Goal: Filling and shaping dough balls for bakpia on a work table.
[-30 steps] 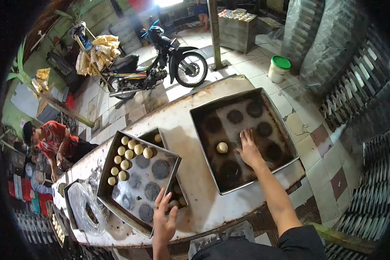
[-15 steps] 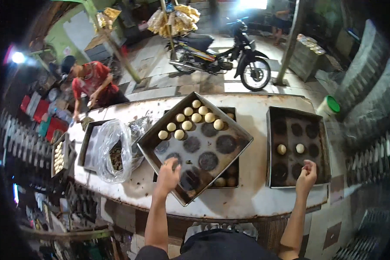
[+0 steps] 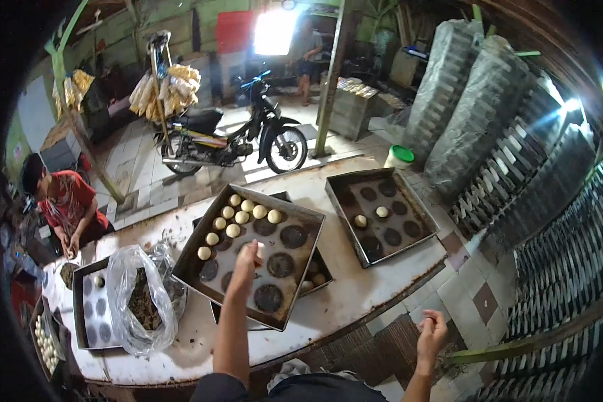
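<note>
My left hand (image 3: 246, 260) is over the upper middle metal tray (image 3: 301, 268), fingers curled at a small pale thing I cannot make out. Several pale dough balls (image 3: 260, 212) fill that tray's back-left part, above dark round marks. This tray sits askew on another tray (image 3: 320, 273) holding more balls. My right hand (image 3: 431, 329) is off the table's front-right edge, its fingers loosely bent and apart with nothing visible in them. Beyond it, the right tray (image 3: 419, 209) holds two dough balls (image 3: 382, 212).
A co-worker (image 3: 70, 208) works at the table's (image 3: 355, 295) left end, near a bag of dark filling (image 3: 144, 301) and another tray (image 3: 87, 315). A motorbike (image 3: 234, 141) stands behind the table. A lidded bucket (image 3: 399, 156), wrapped stacks (image 3: 449, 114) and racks (image 3: 549, 281) line the right.
My right hand has left the right tray, which gained a second ball, and moved toward me. My left hand has moved forward into the middle tray and closed. The view has swung about.
</note>
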A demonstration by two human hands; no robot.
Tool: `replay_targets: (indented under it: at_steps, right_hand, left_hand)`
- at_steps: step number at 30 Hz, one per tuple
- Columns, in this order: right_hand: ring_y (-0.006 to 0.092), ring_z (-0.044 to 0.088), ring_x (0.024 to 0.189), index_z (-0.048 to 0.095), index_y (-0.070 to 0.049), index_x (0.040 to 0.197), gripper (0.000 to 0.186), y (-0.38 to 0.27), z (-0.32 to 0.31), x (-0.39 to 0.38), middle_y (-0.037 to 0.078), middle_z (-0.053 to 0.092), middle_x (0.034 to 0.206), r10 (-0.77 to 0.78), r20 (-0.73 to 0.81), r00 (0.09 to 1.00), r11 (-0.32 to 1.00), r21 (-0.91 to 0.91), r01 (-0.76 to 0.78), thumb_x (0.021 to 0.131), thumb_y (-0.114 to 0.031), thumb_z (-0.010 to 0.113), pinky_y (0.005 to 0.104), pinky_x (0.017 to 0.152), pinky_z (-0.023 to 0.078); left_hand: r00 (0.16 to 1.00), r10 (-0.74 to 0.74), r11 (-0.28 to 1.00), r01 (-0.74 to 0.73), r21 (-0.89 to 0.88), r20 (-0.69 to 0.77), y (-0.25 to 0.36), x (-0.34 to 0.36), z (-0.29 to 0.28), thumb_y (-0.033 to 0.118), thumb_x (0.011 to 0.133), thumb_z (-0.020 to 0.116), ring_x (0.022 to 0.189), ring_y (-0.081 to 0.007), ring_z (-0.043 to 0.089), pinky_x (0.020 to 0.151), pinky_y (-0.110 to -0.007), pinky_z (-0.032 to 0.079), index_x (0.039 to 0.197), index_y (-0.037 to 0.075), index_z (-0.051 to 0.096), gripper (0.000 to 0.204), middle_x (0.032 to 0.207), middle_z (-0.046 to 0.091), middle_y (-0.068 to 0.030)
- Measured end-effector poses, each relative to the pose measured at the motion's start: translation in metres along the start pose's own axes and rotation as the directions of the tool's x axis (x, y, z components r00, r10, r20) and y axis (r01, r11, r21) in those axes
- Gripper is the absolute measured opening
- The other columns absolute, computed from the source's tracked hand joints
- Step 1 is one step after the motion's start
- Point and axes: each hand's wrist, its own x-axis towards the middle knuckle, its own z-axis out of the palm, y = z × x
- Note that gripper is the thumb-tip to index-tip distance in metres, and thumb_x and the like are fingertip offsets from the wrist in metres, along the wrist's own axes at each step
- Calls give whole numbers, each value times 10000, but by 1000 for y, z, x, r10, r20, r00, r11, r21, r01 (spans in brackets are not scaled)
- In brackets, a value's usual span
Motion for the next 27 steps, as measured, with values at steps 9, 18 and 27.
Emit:
replay_targets:
  at_steps: [9, 18, 27]
  right_hand:
    - [112, 562, 741, 686, -5, 1023, 200, -21, -2, -82, 37, 613, 821, -2, 213, 977, 985, 171, -35, 999, -149, 549, 290, 673, 471]
    - [342, 614, 884, 701, -25, 891, 208, 20, 101, -199, 137, 665, 857, -777, 497, 386, 596, 385, 705, 945, -173, 566, 452, 856, 456]
    - [401, 626, 851, 621, 17, 848, 103, -22, 236, -264, 226, 630, 888, -654, 682, 327, 640, 268, 720, 910, -58, 587, 494, 774, 530]
  left_hand:
    - [790, -104, 904, 329, -274, 604, -47, -241, 122, 261, 1025, 655, 1025, -141, 625, 943, -311, 500, 1296, 30, 593, 361, 1138, 656, -31]
    - [928, -349, 932, 331, 146, 127, -87, -377, 56, 290, 1078, 561, 879, -87, 631, 804, -296, 544, 1075, -17, 704, 339, 993, 718, -43]
    - [921, -183, 812, -55, -581, -343, -73, -429, -67, 179, 1057, 578, 1006, -180, 690, 846, -310, 579, 1363, 27, 592, 342, 1166, 701, -94]
